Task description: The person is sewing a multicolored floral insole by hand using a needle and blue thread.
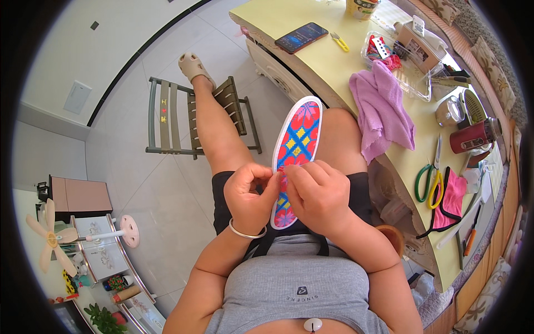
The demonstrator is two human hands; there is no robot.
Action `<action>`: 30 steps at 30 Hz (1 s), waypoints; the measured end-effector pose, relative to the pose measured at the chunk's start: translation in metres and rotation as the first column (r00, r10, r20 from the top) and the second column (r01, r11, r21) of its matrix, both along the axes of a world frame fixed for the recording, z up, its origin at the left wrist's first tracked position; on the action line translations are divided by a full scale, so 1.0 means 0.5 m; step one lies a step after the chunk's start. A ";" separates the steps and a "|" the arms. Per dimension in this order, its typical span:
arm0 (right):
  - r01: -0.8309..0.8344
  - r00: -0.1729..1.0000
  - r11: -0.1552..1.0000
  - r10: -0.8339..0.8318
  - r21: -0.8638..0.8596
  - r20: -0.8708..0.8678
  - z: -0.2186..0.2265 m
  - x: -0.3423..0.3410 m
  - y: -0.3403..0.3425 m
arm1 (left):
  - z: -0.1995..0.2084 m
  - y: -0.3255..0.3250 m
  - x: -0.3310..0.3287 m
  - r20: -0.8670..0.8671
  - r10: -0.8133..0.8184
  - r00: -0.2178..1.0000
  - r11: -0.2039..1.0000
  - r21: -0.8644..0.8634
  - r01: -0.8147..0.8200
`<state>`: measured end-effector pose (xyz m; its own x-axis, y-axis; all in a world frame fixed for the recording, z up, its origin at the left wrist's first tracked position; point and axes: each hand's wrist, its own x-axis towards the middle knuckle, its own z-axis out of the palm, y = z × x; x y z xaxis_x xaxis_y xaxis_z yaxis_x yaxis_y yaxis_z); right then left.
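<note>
A long embroidered insole point(299, 131) with a white rim stands out in front of my lap, its face patterned in red, blue and yellow. At its left edge my left hand point(250, 195) is closed, thumb and forefinger pinched together against the insole. My right hand point(320, 195) is closed too, its curled fingers crossing the insole's lower middle and nearly meeting the left fingertips. Whatever sits between the right fingertips is hidden; no needle or thread can be made out.
Along the right runs a yellow-topped table point(339, 72). On it lie a phone point(301, 38), yellow snips point(340, 42), a purple towel point(381, 108), a plastic box point(384, 53) of thread, scissors point(434, 178) and a dark red flask point(473, 136). A folding stool point(172, 117) stands ahead, beside my outstretched leg.
</note>
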<state>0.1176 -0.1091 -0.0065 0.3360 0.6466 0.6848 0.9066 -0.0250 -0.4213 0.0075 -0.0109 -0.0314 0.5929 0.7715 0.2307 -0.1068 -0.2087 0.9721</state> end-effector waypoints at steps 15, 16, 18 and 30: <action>0.048 0.995 0.999 -0.049 -0.013 -0.090 -0.012 -0.011 0.006 | 0.017 0.001 0.018 0.015 0.082 0.997 0.836 0.544 -0.077; 0.043 0.996 0.999 -0.044 -0.012 -0.075 -0.017 -0.009 0.008 | 0.015 -0.001 0.017 -0.007 0.081 0.997 0.862 0.503 -0.066; 0.016 0.992 0.997 -0.007 0.070 -0.124 -0.003 0.000 0.008 | 0.007 0.001 0.010 -0.050 0.083 0.995 0.906 0.420 -0.054; 0.184 -0.481 0.905 0.423 0.383 -0.768 -0.100 0.002 -0.019 | -0.009 0.011 0.006 0.286 -0.251 0.925 0.842 -0.406 0.354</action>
<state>0.1188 -0.1186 -0.0562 0.5446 0.7567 -0.3617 -0.8016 0.3427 -0.4900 0.0103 -0.0053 -0.0359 0.7894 0.6113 0.0567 -0.3081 0.3146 0.8978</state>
